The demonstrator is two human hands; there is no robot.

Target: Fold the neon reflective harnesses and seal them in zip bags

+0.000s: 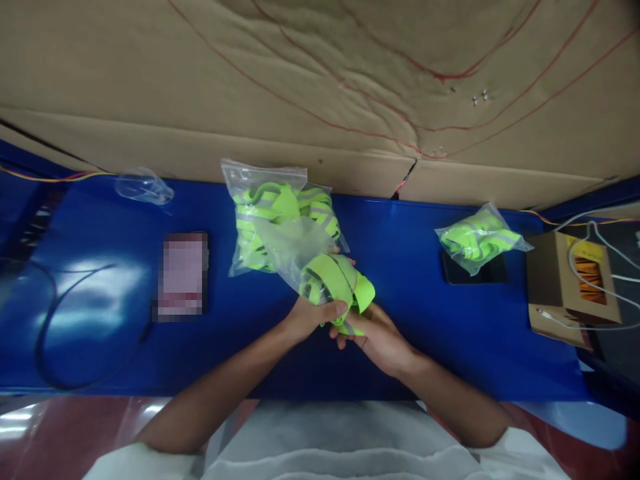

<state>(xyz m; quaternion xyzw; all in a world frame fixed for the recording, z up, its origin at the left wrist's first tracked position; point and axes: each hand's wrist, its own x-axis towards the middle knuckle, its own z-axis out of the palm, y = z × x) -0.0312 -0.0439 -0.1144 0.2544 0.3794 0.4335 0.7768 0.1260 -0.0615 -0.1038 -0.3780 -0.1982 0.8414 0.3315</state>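
Note:
In the head view, a bundle of neon yellow-green reflective strap (333, 280) with grey stripes is held between both hands. My left hand (313, 317) grips its left side, thumb across the front, partly over a clear plastic bag (295, 247) that reaches back from the bundle. My right hand (383, 337) is closed on the lower right part of the strap, some fingers beneath it. Just behind the hands lie clear zip bags (265, 175) filled with the same kind of strap. The strap hides some fingers of each hand.
On the blue table (400, 253), a bagged strap bundle (480, 237) rests on a dark flat device (453, 268) at right, beside a cardboard box (555, 273) with white cables. Leftward are a blurred-out rectangular object (183, 277), a black cable (43, 327) and crumpled clear plastic (143, 187). A cardboard wall (200, 87) stands behind.

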